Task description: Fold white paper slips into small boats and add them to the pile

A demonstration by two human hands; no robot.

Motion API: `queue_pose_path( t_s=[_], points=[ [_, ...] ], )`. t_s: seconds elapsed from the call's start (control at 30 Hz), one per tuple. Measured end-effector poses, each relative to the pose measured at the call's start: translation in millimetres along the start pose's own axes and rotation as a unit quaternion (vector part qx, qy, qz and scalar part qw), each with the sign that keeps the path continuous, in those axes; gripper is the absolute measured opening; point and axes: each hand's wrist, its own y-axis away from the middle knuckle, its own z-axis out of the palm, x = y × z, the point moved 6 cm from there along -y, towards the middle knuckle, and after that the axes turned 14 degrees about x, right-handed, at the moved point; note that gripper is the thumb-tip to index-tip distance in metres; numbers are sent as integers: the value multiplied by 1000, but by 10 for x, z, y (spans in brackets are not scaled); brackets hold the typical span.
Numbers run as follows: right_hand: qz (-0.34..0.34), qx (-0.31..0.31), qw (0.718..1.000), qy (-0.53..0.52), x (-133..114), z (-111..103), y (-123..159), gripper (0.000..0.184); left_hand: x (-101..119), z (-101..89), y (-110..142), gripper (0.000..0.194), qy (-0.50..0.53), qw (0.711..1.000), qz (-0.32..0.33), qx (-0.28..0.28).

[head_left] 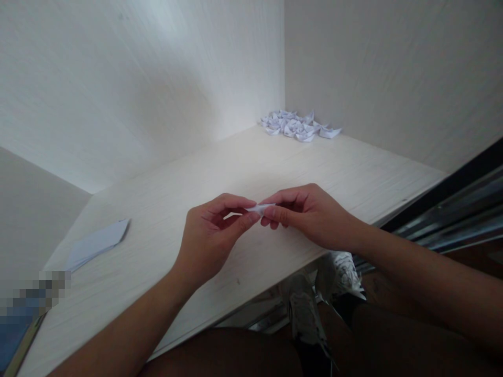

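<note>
A small folded piece of white paper is pinched between both hands above the pale wooden table. My left hand grips its left end with thumb and forefinger closed. My right hand grips its right end, fingers curled together. Most of the paper is hidden by the fingertips.
A heap of several small folded white paper shapes lies in the far corner where two pale walls meet. A stack of flat paper slips rests at the left of the table. Below the table's near edge are my knees and white shoes.
</note>
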Motion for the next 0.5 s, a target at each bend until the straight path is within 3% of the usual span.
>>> queue_pose_path(
  t_s=[0.27,0.5],
  points=[
    [27,16,999,-33,17,-22,1,24,-51,30,-8,16,-11,999,-25,-46],
    [27,34,998,-54,29,-33,-15,23,-153,10,-5,14,49,993,-106,-19]
  ],
)
